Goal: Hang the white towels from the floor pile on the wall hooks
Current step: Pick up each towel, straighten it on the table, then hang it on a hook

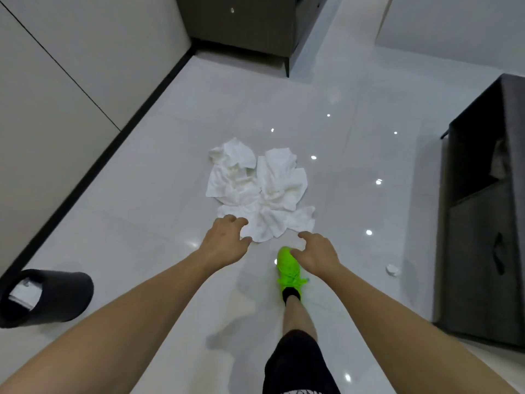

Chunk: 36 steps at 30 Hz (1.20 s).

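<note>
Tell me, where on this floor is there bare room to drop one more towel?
Bare tile lies between the towels and the left wall, between the towels and the dark cabinet on the right, and beyond them toward the far cabinet. It is crowded at the near edge, where the left hand, right hand and green shoe gather.

I count one pile of white towels [260, 191] on the floor, though how many lie in it I cannot tell. I see one green shoe [288, 268], one dark bin [56, 297], and two dark cabinets [483, 223].
</note>
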Motion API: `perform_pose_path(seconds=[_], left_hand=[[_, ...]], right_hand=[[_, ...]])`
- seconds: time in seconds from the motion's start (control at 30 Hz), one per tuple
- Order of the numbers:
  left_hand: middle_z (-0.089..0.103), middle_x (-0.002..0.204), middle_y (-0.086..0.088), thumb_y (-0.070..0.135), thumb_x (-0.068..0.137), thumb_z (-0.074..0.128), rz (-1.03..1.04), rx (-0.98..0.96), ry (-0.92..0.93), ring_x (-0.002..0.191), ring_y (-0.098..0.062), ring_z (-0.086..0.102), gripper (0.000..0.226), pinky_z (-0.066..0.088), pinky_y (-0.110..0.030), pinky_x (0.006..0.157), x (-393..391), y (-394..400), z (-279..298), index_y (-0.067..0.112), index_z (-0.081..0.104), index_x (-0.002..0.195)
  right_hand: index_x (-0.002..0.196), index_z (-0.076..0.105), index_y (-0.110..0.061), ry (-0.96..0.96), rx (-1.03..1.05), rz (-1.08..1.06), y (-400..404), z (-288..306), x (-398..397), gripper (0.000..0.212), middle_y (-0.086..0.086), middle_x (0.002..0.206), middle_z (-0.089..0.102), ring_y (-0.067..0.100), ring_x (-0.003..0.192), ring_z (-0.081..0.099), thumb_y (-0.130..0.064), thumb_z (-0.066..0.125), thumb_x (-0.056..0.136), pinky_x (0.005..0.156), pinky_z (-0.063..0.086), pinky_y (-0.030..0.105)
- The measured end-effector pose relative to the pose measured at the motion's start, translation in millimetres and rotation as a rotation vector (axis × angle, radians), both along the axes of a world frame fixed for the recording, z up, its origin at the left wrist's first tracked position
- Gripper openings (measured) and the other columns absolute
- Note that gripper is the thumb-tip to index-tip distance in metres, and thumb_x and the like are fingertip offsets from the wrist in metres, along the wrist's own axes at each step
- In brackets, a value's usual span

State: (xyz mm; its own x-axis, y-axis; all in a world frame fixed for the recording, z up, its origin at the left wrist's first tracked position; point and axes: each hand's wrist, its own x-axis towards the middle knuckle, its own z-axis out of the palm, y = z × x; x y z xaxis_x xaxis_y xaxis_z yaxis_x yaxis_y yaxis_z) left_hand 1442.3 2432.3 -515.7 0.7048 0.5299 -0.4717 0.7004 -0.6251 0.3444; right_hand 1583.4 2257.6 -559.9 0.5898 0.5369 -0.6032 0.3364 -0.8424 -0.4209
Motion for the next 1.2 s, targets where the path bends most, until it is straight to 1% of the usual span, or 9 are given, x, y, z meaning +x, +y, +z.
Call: perform_pose_path(seconds=[0.2,0.3,0.37,0.6,0.77,0.87,1.0,1.13,1.2], left_hand=[[0.046,0.144,-0.011,0.035,0.096,0.055,0.157,-0.101,0.097,0.132,-0.028,0.042,0.049,0.036,-0.034,0.103,122,62,-80,0.016,0.048,0.141],[0.048,0.143,-0.009,0.035,0.096,0.055,0.22,-0.151,0.106,0.131,-0.026,0.044,0.048,0.035,-0.032,0.103,160,81,-119,0.018,0.049,0.14],[0.048,0.143,-0.009,0.034,0.096,0.056,0.248,-0.18,0.139,0.13,-0.026,0.045,0.048,0.036,-0.032,0.102,175,90,-145,0.018,0.049,0.14],[0.049,0.142,-0.007,0.034,0.095,0.058,0.292,-0.251,0.207,0.134,-0.024,0.043,0.047,0.031,-0.032,0.108,203,122,-242,0.02,0.051,0.139],[0.049,0.142,-0.005,0.036,0.095,0.058,0.279,-0.256,0.205,0.132,-0.022,0.045,0.048,0.033,-0.032,0.106,222,152,-331,0.02,0.051,0.14],[0.049,0.142,-0.006,0.036,0.095,0.057,0.259,-0.26,0.196,0.132,-0.022,0.044,0.048,0.033,-0.032,0.106,235,168,-386,0.02,0.051,0.14],[0.05,0.141,-0.005,0.036,0.096,0.057,0.259,-0.246,0.177,0.131,-0.021,0.045,0.047,0.031,-0.027,0.101,248,189,-448,0.02,0.051,0.14],[0.049,0.142,-0.004,0.036,0.096,0.057,0.259,-0.222,0.175,0.131,-0.022,0.045,0.047,0.032,-0.027,0.101,250,205,-491,0.02,0.051,0.14],[0.049,0.142,-0.005,0.036,0.096,0.057,0.259,-0.213,0.179,0.13,-0.023,0.045,0.047,0.032,-0.028,0.102,249,210,-501,0.021,0.051,0.139]], right_hand=[[0.141,0.049,-0.018,0.142,-0.063,-0.027,77,-88,133,0.058,0.007,0.136,0.057,0.027,0.127,0.051,-0.039,0.064,0.089,0.101,0.043,0.036],[0.14,0.051,-0.015,0.191,-0.087,-0.074,103,-128,177,0.055,0.01,0.13,0.062,0.026,0.123,0.054,-0.035,0.064,0.091,0.096,0.043,0.032],[0.14,0.051,-0.015,0.239,-0.111,-0.106,116,-159,196,0.055,0.011,0.134,0.059,0.027,0.126,0.052,-0.035,0.064,0.091,0.098,0.042,0.031],[0.137,0.054,-0.01,0.405,-0.143,-0.321,153,-274,227,0.056,0.01,0.137,0.056,0.026,0.127,0.051,-0.034,0.067,0.088,0.107,0.042,0.038],[0.135,0.056,-0.013,0.46,-0.115,-0.507,172,-370,238,0.056,0.005,0.133,0.058,0.025,0.118,0.057,-0.036,0.07,0.085,0.103,0.047,0.04],[0.134,0.055,-0.014,0.529,-0.086,-0.641,180,-427,247,0.057,0.008,0.132,0.057,0.025,0.115,0.059,-0.034,0.072,0.084,0.1,0.05,0.044],[0.144,0.045,-0.015,0.561,-0.05,-0.741,193,-495,257,0.069,0.007,0.13,0.057,0.024,0.115,0.059,-0.029,0.073,0.083,0.102,0.05,0.044],[0.155,0.021,-0.014,0.632,0.056,-0.904,212,-542,265,0.087,0.006,0.151,0.038,0.025,0.125,0.052,-0.016,0.074,0.086,0.103,0.049,0.044],[0.152,0.028,-0.01,0.68,0.098,-1.035,220,-553,268,0.079,0.01,0.14,0.049,0.025,0.113,0.059,-0.009,0.072,0.087,0.097,0.053,0.042]])
